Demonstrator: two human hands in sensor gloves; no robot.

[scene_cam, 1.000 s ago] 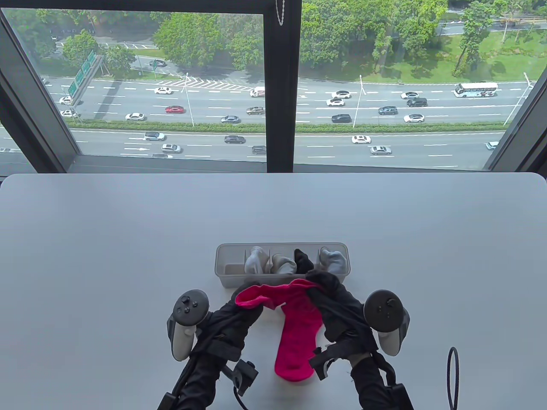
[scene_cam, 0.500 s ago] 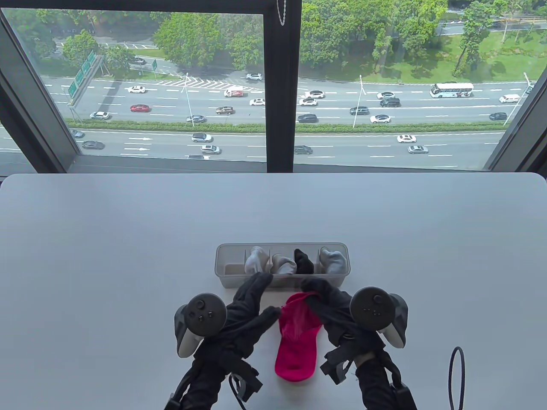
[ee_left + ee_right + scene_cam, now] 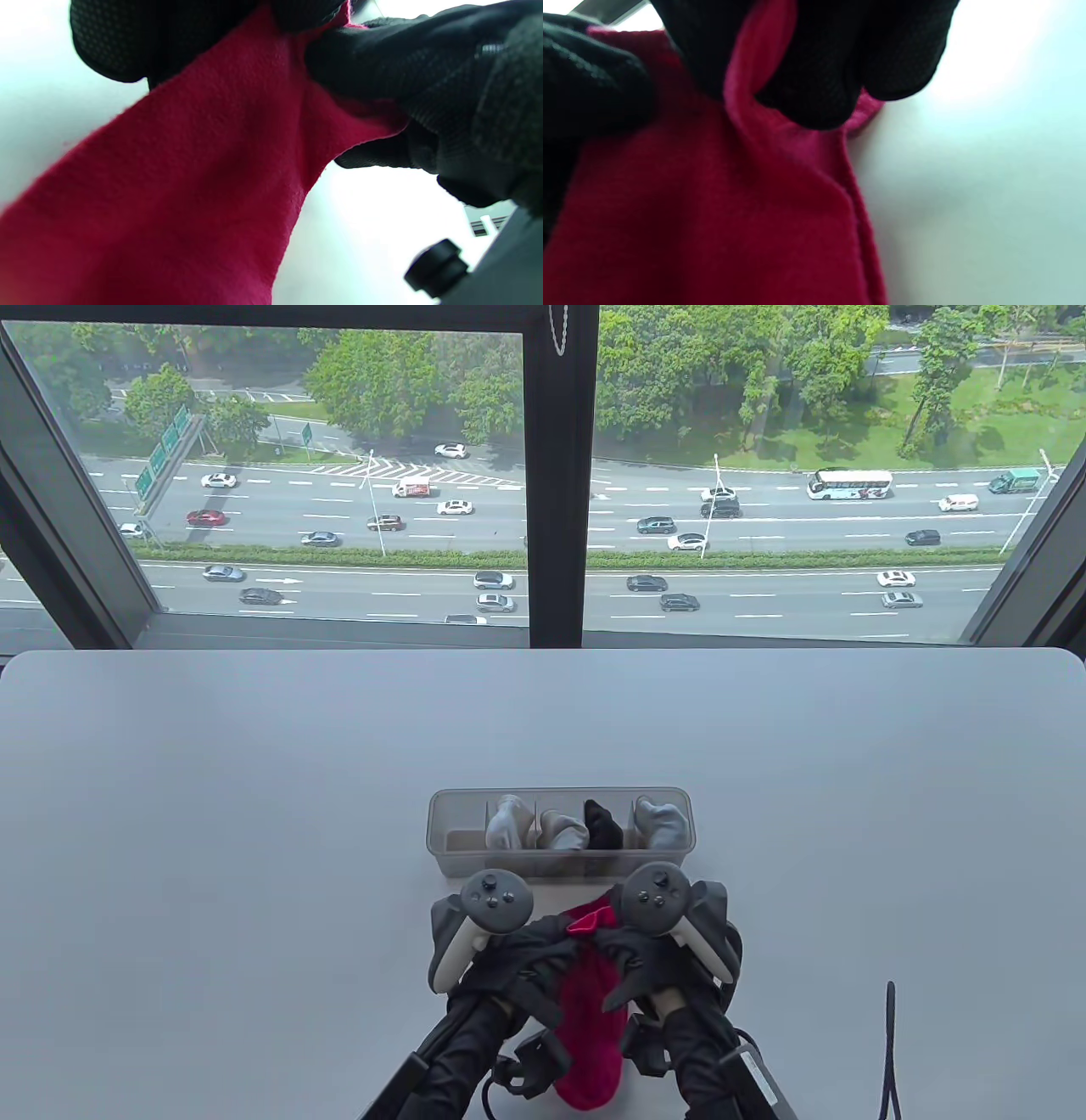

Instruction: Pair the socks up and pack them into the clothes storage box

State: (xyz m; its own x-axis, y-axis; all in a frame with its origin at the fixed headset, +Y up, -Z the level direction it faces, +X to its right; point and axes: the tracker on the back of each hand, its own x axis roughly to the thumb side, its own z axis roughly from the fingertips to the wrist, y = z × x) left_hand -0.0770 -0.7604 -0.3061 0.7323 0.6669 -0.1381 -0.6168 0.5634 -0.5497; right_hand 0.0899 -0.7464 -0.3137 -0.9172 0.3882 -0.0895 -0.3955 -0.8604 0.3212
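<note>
Crimson sock (image 3: pixel 591 1027) lies lengthwise on the tabletop (image 3: pixel 212 831) at the near edge, toe end toward the person, its cuff end raised between the two gloved hands. The left hand (image 3: pixel 530 963) pinches the cuff from the left; in the left wrist view its fingers (image 3: pixel 127 42) curl over the red fabric (image 3: pixel 191 190) at the top, with the other hand's fingers pressed into the cloth just beside them. The right hand (image 3: pixel 640 963) grips the cuff from the right, and in the right wrist view its fingertips (image 3: pixel 818 76) are tucked into a fold of the sock (image 3: pixel 712 212). The two hands sit close together, almost touching, each with a grey tracker (image 3: pixel 496 899) on its back. A black cable loop (image 3: pixel 887 1052) stands at the near right. Just beyond the hands is the clear box (image 3: pixel 445 840), long side toward the person, split by dividers. Its left compartment looks unfilled; the next ones hold pale grey socks (image 3: pixel 509 823), then a black pair (image 3: pixel 602 824), then another grey bundle (image 3: pixel 662 821) at the right end. Farther off, the window (image 3: pixel 556 475) looks down on a busy road.
</note>
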